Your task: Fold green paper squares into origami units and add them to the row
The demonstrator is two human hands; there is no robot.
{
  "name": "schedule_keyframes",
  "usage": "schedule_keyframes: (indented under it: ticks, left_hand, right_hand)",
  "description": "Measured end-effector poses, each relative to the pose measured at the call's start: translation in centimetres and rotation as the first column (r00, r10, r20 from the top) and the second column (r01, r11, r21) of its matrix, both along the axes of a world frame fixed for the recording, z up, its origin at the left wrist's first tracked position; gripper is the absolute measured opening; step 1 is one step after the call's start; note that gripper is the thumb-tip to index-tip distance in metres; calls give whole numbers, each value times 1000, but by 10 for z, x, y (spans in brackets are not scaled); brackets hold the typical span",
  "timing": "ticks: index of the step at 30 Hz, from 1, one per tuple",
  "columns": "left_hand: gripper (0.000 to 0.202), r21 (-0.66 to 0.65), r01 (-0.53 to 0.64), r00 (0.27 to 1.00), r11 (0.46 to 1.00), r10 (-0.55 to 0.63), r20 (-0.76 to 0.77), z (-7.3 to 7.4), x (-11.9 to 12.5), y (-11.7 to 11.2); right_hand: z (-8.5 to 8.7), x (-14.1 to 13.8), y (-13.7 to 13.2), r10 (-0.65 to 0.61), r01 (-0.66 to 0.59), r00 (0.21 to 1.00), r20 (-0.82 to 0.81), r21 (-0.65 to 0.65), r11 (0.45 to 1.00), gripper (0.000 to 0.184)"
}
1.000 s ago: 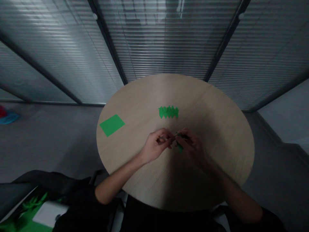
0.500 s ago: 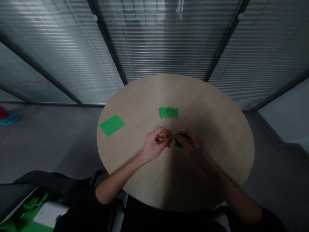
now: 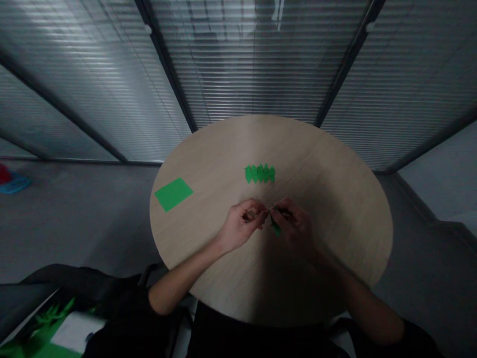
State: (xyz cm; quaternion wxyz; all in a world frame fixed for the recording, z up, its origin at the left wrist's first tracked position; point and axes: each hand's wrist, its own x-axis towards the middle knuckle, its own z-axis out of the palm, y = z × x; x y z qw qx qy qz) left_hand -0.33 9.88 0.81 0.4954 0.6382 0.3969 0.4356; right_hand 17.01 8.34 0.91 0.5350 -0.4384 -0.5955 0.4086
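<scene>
Above the middle of the round wooden table (image 3: pixel 219 154), a small piece of green paper (image 3: pixel 276 228) is pinched between my two hands. My left hand (image 3: pixel 244 222) grips its upper end with thumb and fingertips. On the other side, my right hand (image 3: pixel 296 222) holds the same piece, which hangs below the fingers and is partly covered by them. Just beyond my hands, several small folded green paper pieces (image 3: pixel 260 173) stand side by side in a row. A flat green paper sheet (image 3: pixel 173 194) lies toward the table's left edge.
At lower left, beside my seat, more green paper (image 3: pixel 55 340) and a white object (image 3: pixel 77 332) lie near a dark chair. Window blinds (image 3: pixel 238 74) rise behind the table. A blue and red object (image 3: pixel 14 183) sits on the floor, far left.
Less of the green paper shows below my right hand's fingers, and my fingertips have shifted slightly on it. The row of pieces and the flat sheet have stayed in place.
</scene>
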Motion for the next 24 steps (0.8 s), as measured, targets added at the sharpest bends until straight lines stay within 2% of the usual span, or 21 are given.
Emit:
schedule_keyframes:
  ticks: [5, 12, 17, 24]
  left_hand:
    - [21, -9, 21, 1000, 1000, -21, 5, 1, 1, -2]
    - [21, -23, 35, 998, 999, -34, 57, -3, 1, 0]
    - [19, 0, 20, 999, 1000, -20, 48, -2, 0, 0]
    - [23, 9, 32, 999, 999, -32, 8, -1, 1, 0]
  right_hand:
    - [-1, 0, 0, 13, -14, 1000, -12, -43, 999, 14]
    - [0, -3, 3, -32, 25, 997, -72, -104, 994, 13]
    - [-3, -2, 3, -30, 23, 998, -46, -139, 990, 20]
    - [-3, 0, 3, -10, 9, 1000, -7, -105, 994, 22]
